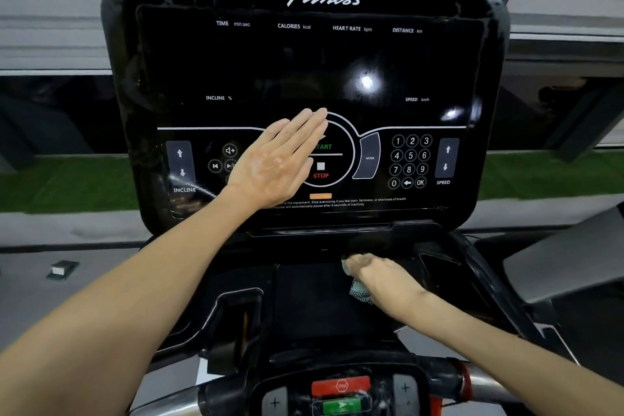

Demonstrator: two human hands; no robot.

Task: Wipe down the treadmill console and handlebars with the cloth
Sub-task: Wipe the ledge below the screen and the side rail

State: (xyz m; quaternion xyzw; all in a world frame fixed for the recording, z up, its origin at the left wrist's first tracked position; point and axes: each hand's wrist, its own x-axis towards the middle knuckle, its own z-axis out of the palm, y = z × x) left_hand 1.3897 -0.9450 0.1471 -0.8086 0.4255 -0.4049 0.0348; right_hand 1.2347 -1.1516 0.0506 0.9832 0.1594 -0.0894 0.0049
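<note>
glossy black plastic fills most of the view: the treadmill console [304,61] is seen tilted back, with "fitness" printed in white along its far edge and dark readout fields labelled time, calories, heart rate, distance, incline and speed. smears and two bright reflections are seen on its face. nearer than the console, a black tray [304,297] with recessed pockets is set. at the near edge a grey metal handlebar [486,383] with a red collar is seen on the right, beside a control pod carrying a red button [341,385] above a green button [341,405].

the left hand [273,162] is laid flat against the lower middle of the console. its fingers [304,125] are straight and pressed together, slanting up to the right. the left part of the round start/stop ring [337,165] is covered by it.

the right hand [381,277] is held low, right of centre, at the ledge where console and tray meet. its fingers [354,260] are curled round the cloth [358,292], a pale bunched rag of which only the edges are shown at the left and underside of the hand. whether the cloth is pressed onto the ledge cannot be told.

a number keypad [410,160] is seen right of the ring.
</note>
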